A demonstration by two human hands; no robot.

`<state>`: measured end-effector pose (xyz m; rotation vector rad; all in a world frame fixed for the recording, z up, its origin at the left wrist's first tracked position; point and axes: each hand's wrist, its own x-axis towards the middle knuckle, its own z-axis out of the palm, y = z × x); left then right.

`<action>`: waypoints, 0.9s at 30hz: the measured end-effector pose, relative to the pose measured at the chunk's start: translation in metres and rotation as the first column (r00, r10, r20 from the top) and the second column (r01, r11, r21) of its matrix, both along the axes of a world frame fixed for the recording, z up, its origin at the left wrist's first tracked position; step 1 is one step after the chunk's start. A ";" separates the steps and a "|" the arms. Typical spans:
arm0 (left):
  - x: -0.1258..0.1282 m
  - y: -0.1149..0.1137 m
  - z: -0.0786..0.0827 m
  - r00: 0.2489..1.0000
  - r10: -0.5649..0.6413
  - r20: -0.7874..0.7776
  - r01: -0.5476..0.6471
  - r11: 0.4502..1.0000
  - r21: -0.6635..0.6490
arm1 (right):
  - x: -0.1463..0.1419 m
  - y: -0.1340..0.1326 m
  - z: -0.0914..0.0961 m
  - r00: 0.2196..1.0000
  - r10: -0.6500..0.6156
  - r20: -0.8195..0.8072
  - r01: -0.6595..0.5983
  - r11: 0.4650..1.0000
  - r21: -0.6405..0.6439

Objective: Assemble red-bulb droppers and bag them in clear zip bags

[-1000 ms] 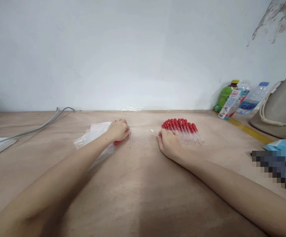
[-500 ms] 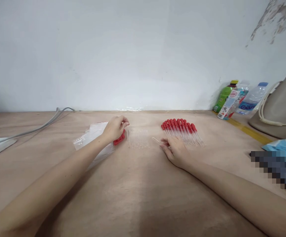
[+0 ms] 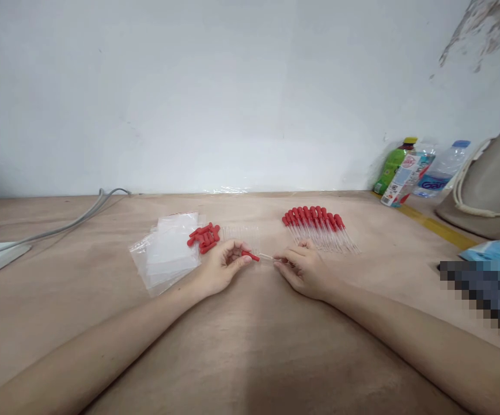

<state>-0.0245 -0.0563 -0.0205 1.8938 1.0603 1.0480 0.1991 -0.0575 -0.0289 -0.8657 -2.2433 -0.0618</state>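
Note:
My left hand (image 3: 222,266) pinches a small red rubber bulb (image 3: 250,255) at the middle of the wooden table (image 3: 250,346). My right hand (image 3: 304,266) pinches a thin clear glass tube (image 3: 268,257) whose end meets the bulb. Behind my left hand lie a small heap of loose red bulbs (image 3: 204,236) and a row of clear tubes (image 3: 241,232). Just beyond my right hand lies a row of finished droppers with red bulbs (image 3: 317,226).
A stack of clear plastic bags (image 3: 167,253) lies left of the bulbs. Three bottles (image 3: 409,170) and a beige bag (image 3: 494,187) stand at the far right by the wall. A grey cable (image 3: 77,216) runs at the left. A blue pack (image 3: 498,251) lies at the right edge.
My left hand lifted off the heap of bulbs with one bulb and came toward the middle. My right hand drew back with a tube, and the two parts now meet.

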 end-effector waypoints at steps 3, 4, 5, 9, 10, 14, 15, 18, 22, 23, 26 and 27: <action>0.001 0.000 0.001 0.998 -0.005 0.060 0.011 0.995 -0.101 | 0.001 0.000 0.000 1.000 0.001 -0.009 -0.001 1.000 0.004; 0.001 -0.001 0.002 0.997 -0.012 0.073 0.021 0.992 -0.122 | 0.001 0.000 0.000 1.000 -0.001 -0.017 0.002 1.000 0.007; 0.001 -0.001 0.002 0.996 -0.019 0.087 0.031 0.990 -0.136 | 0.001 0.000 0.000 1.000 -0.004 -0.024 0.005 1.000 0.007; 0.001 -0.002 0.002 0.988 -0.037 0.150 0.066 0.979 -0.193 | 0.000 0.000 0.000 1.000 -0.008 -0.027 0.008 1.000 0.004; 0.001 -0.002 0.002 0.987 -0.034 0.158 0.067 0.976 -0.208 | 0.000 0.000 0.000 1.000 -0.011 -0.030 0.011 1.000 0.005; 0.000 -0.001 0.001 0.989 -0.002 0.146 0.037 0.972 -0.234 | -0.001 -0.001 0.000 0.998 -0.028 -0.060 0.029 0.999 0.021; 0.000 -0.001 0.001 0.990 0.007 0.141 0.026 0.973 -0.230 | -0.001 -0.002 0.000 0.997 -0.035 -0.067 0.036 0.999 0.024; 0.000 -0.001 0.002 0.992 0.009 0.127 0.018 0.977 -0.211 | -0.002 -0.001 0.000 0.997 -0.036 -0.063 0.038 0.999 0.019; 0.003 -0.003 0.004 0.992 -0.023 0.123 0.047 0.980 -0.191 | -0.004 -0.001 0.000 0.999 0.007 -0.049 -0.007 1.000 0.008; 0.004 -0.004 0.005 0.993 -0.028 0.115 0.049 0.981 -0.186 | -0.004 -0.001 0.001 0.999 0.017 -0.049 -0.017 1.000 0.008; 0.007 -0.006 0.005 0.998 -0.019 0.066 0.028 0.988 -0.149 | -0.006 -0.002 0.002 0.998 0.044 -0.040 -0.044 0.999 0.004; 0.008 -0.006 0.005 0.999 -0.009 0.052 0.015 0.991 -0.133 | -0.007 -0.002 0.003 0.998 0.055 -0.034 -0.055 0.998 -0.001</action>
